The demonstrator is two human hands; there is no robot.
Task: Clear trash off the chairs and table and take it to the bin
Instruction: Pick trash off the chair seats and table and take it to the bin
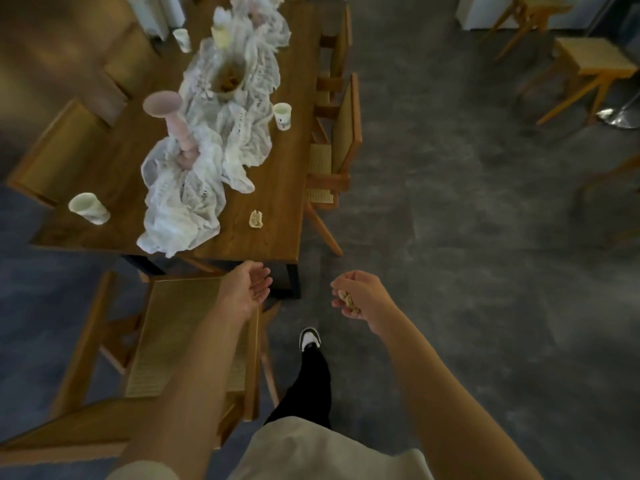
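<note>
My right hand [358, 296] is closed around a small wad of crumpled paper [348, 299], held over the floor to the right of the table's near corner. My left hand [251, 285] is open and empty, palm turned inward, just below the table's near edge. A crumpled scrap of paper [256, 219] lies on the wooden table [273, 188] near its front right corner. Paper cups stand on the table: one at the front left [89, 207], one at the right edge [282, 116], one farther back [182, 39]. No bin is in view.
A white lace runner [194, 188] with a pink candlestick [173, 126] and a vase runs along the table. A cane-seat chair [180, 334] stands under my left arm, more chairs [341, 140] line both sides. Wooden stools [588, 71] stand at the back right on grey floor.
</note>
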